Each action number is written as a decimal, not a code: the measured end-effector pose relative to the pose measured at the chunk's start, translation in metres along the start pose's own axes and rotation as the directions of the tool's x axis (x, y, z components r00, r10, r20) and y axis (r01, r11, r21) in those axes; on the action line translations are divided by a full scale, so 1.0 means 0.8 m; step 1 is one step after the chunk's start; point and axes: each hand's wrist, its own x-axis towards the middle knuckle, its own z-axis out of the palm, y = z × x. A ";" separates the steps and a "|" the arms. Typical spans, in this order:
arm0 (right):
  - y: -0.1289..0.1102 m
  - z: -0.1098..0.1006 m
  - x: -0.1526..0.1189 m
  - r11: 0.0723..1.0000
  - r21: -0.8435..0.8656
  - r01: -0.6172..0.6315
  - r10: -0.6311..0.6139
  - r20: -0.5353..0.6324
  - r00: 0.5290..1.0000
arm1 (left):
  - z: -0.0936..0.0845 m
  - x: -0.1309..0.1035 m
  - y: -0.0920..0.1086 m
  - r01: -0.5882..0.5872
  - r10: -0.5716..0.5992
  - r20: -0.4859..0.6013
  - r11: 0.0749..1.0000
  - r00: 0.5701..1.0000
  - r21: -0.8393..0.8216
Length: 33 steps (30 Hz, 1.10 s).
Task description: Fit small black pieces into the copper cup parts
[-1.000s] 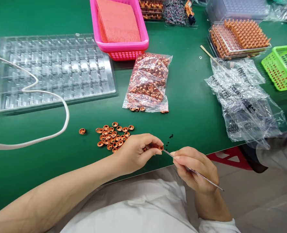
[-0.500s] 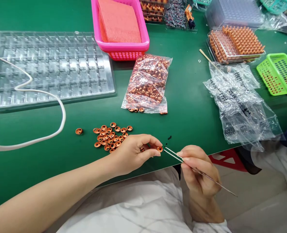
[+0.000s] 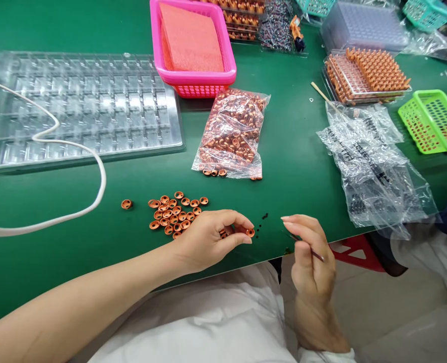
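Observation:
My left hand (image 3: 217,237) pinches a small copper-coloured cup-shaped part with holes (image 3: 250,232) between thumb and forefinger, low over the table's front edge. Tiny black pieces (image 3: 264,216) lie on the green surface just right of it. Off to the right, my right hand (image 3: 316,257) holds metal tweezers (image 3: 317,255); they are turned in the fingers and their tips are hard to make out. Beyond my left hand spreads a loose group of the same copper-coloured parts (image 3: 175,210), and one stray part (image 3: 126,204) sits apart to the left.
Behind the loose parts lies a clear bag of copper-coloured parts (image 3: 233,131). A pink basket (image 3: 196,78), a clear plastic tray (image 3: 180,136) and a white cable (image 3: 101,176) are further left. Plastic bags (image 3: 378,171), a green basket (image 3: 420,121) and orange parts (image 3: 382,70) stand at right.
The tweezers have swung away from the copper-coloured part and turned within my right hand, whose fingers have straightened. My left hand keeps its pinch, nearly still. The view has shifted slightly.

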 end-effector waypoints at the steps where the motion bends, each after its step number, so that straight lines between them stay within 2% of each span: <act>1: 0.003 0.000 0.002 0.999 -0.034 -0.031 0.031 0.017 0.999 | 0.000 0.000 0.000 0.001 -0.001 -0.002 1.000 1.000 0.000; 4: 0.013 -0.004 0.004 0.986 -0.129 -0.101 0.110 0.063 0.992 | 0.000 0.000 -0.001 -0.001 0.001 -0.005 1.000 1.000 -0.001; 7: 0.020 -0.009 0.000 0.983 -0.130 -0.131 0.138 0.052 0.989 | 0.000 0.000 -0.002 -0.011 0.011 -0.006 1.000 1.000 0.005; 9: 0.017 -0.011 -0.004 0.985 -0.053 -0.163 0.165 0.020 0.986 | 0.000 0.000 -0.003 -0.022 0.022 -0.014 1.000 1.000 0.023; 14: -0.010 0.001 -0.015 0.935 0.276 -0.222 0.237 -0.025 0.971 | 0.001 -0.001 -0.005 -0.089 0.096 -0.046 0.987 0.994 0.136; 19: -0.025 0.024 -0.021 0.888 0.417 -0.193 0.232 -0.044 0.972 | 0.001 -0.003 -0.008 -0.159 0.180 -0.074 0.962 0.981 0.223; 24: -0.024 0.036 -0.021 0.924 0.352 -0.147 0.175 -0.048 0.983 | 0.001 -0.005 -0.008 -0.217 0.242 -0.076 0.945 0.967 0.246; 33: -0.026 0.037 -0.016 0.957 0.275 -0.095 0.119 -0.069 0.991 | 0.002 -0.004 -0.006 -0.261 0.297 -0.092 0.922 0.950 0.286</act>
